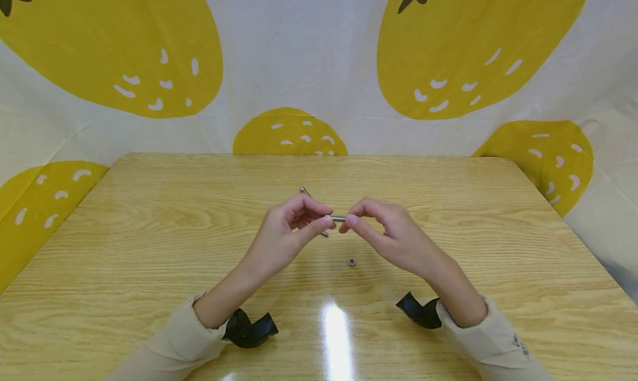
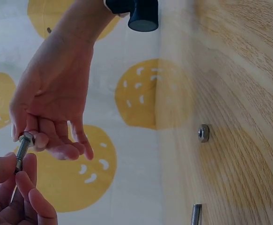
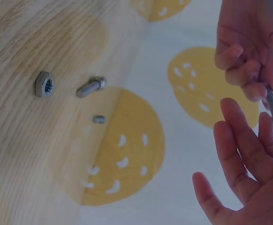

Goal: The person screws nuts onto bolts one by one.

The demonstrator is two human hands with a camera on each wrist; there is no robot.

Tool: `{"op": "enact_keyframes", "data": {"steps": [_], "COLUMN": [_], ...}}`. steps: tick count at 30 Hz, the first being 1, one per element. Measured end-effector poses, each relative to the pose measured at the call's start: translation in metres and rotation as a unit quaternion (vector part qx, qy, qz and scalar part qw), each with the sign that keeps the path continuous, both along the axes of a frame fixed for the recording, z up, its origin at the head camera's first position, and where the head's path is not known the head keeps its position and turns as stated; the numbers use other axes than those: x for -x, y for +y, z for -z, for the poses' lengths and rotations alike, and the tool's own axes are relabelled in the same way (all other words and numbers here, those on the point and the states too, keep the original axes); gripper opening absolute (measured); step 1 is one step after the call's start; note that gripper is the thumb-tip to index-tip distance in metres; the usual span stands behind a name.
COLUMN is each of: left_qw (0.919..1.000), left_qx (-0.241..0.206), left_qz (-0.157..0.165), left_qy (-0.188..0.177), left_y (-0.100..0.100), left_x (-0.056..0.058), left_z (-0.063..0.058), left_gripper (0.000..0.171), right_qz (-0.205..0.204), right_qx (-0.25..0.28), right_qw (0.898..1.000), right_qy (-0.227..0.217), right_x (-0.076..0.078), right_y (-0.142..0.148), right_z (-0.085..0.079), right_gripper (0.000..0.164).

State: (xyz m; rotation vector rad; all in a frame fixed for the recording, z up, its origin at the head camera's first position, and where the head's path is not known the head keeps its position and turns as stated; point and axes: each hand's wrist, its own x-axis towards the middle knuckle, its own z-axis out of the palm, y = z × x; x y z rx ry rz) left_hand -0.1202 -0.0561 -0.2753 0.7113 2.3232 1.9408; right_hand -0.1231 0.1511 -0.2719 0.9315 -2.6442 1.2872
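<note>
A metal bolt [image 1: 339,219] is held level above the table between both hands. My left hand [image 1: 286,226] pinches one end of it between thumb and fingers, hiding that end. At the other end, my right hand [image 1: 391,234] pinches a hex nut [image 2: 27,138] with thumb and index finger. The nut sits at the bolt's threaded end in the left wrist view; how far it is on, I cannot tell. Another nut [image 1: 351,262] lies on the table below the hands. A second bolt [image 3: 90,87] lies farther back, partly hidden by my left hand in the head view.
A small metal cylinder [image 3: 98,119] lies near the second bolt in the right wrist view; its kind is unclear. The wooden table [image 1: 174,215] ends at a white cloth [image 1: 299,49] with yellow shapes. Black straps [image 1: 249,331] hang at both wrists.
</note>
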Motion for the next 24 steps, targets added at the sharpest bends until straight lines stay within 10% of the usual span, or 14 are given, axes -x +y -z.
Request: {"op": "enact_keyframes", "data": {"steps": [9,24], "left_qw": [0.9999,1.0], "left_qx": [0.008,0.001], "left_qz": [-0.001,-0.006], "left_qy": [0.009,-0.003], "left_y": [0.0019,-0.0016], "left_x": [-0.0006,0.0003], "left_z": [0.0013,-0.0003], "left_gripper": [0.016,0.016], "right_qz": [0.019,-0.007], "right_qx": [-0.002,0.009], "right_qw": [1.0,0.996], "right_qy": [-0.005,0.089], "right_x": [0.0012,0.0002], "right_y": [-0.0029,0.0023], "right_z": [0.0016,-0.0008], "right_gripper": [0.038,0.014]}}
